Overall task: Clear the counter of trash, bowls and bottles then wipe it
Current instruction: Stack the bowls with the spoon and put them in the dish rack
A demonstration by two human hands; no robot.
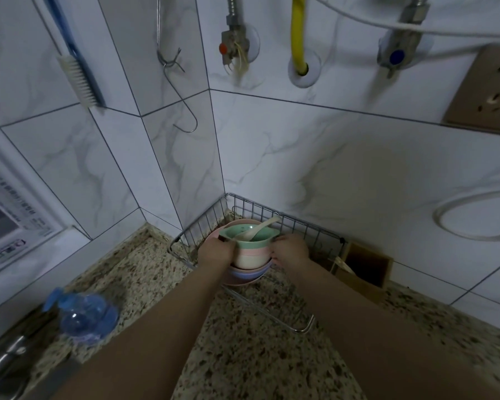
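the wire rack (274, 215) sits in the wall corner, its raised sides closing the back and left. the stack of bowls (250, 252) fills its near-left part. a wooden box (364, 269) stands just right of the rack. a blue bottle (84, 316) lies on the desk (243, 356) at left; the desk's near middle is open.

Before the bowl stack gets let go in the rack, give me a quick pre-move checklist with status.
1. Left hand grips the stack of pastel bowls: ok.
2. Right hand grips the stack's other side: ok.
3. Stack sits within the wire dish rack in the corner: ok.
4. Stack's base resting on the rack floor: cannot tell, hidden by the hands and the bowls.
5. White ceramic spoon lies loose in the green top bowl, handle over the rim: not ok.
6. Clear blue plastic bottle on the speckled stone counter awaits clearing: not ok.
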